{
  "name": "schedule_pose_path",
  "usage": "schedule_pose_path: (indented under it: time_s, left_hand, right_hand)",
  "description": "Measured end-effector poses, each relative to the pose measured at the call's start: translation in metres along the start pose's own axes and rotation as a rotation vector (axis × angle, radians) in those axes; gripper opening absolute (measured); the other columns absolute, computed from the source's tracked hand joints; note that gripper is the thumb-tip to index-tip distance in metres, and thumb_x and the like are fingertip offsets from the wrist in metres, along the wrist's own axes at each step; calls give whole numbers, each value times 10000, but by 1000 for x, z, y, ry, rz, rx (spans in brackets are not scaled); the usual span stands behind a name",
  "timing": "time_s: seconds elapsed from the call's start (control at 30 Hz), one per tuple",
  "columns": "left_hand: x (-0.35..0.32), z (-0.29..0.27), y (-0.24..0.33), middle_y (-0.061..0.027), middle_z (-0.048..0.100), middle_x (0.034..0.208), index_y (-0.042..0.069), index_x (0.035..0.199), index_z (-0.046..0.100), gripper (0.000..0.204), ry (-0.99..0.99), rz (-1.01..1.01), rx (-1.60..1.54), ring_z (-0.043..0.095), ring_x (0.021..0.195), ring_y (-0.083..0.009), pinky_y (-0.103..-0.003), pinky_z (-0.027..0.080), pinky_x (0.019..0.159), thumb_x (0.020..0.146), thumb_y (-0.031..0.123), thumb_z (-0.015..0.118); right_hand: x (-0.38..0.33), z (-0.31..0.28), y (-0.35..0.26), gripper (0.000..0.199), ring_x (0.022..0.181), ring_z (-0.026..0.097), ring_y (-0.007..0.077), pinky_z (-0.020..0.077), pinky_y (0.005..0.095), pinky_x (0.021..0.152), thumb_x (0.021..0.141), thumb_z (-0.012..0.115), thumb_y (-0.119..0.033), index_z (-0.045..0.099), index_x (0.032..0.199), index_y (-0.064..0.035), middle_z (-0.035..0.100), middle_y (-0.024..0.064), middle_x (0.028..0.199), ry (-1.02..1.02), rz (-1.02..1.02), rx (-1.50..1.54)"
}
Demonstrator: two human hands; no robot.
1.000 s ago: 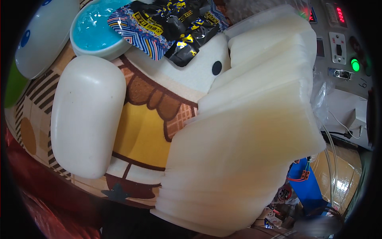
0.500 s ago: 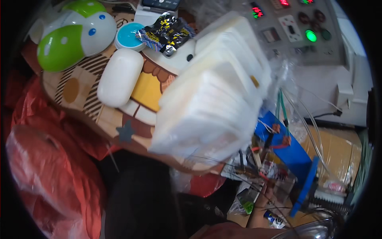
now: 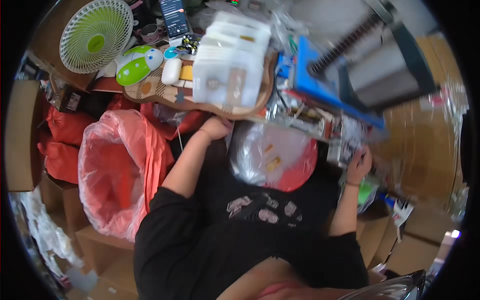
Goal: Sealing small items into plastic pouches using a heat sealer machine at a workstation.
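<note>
Right hand (image 3: 359, 167): raised at the cluttered shelf edge, fingers curled among blurred wrappers; grip cannot be told.
Left hand (image 3: 216, 127): closed under the edge of the wooden tray (image 3: 165, 95), seemingly holding it.
Stack of white packets (image 3: 231, 70): resting on the tray.
Behind: green-and-white fan (image 3: 95, 35).

A small, crowded packing workshop is shown, where goods are sorted and bagged by hand. A thick stack of white translucent plastic pouches (image 3: 227, 67) is piled on a wooden counter with a cartoon print (image 3: 165, 95), with a blue metal machine frame (image 3: 320, 80) beside it. Brown cardboard boxes (image 3: 420, 140), a red plastic bag held open as a bin (image 3: 117, 170) and a green-and-white desk fan (image 3: 95, 35) are crowded around the seat.
</note>
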State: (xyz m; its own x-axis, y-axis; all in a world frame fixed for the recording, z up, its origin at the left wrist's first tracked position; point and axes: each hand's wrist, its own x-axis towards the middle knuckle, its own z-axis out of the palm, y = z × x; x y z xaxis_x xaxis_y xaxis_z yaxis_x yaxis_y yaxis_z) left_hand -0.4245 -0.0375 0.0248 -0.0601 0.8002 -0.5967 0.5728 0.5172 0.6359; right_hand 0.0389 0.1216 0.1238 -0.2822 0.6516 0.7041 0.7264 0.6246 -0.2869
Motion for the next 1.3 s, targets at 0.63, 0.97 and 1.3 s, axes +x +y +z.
schedule_pose_path:
  time_s: [0.63,0.97,1.3]
  left_hand:
    - [-150,271,324,-118,578,1095,13,1009,656,164,898,837,180,540,1059,-266,-344,452,892,857,65,690]
    - [-108,315,330,-147,627,1166,-75,1220,546,313,231,568,-597,627,1039,-272,-387,492,932,966,107,566]
    - [-112,275,315,-184,680,998,7,1082,681,226,-278,655,-30,660,957,-348,-373,516,851,875,53,602]
  right_hand:
    - [-54,-209,41,332,1198,490,323,368,489,972,686,765,-426,736,852,-140,556,160,1294,-570,-568,495]
    - [-58,-193,135,158,978,622,312,490,401,845,919,641,-177,652,927,-19,643,97,1070,-578,-165,1252]
    - [-219,88,110,338,867,674,382,515,486,796,954,498,-327,688,986,-49,699,213,922,-1537,-310,509]
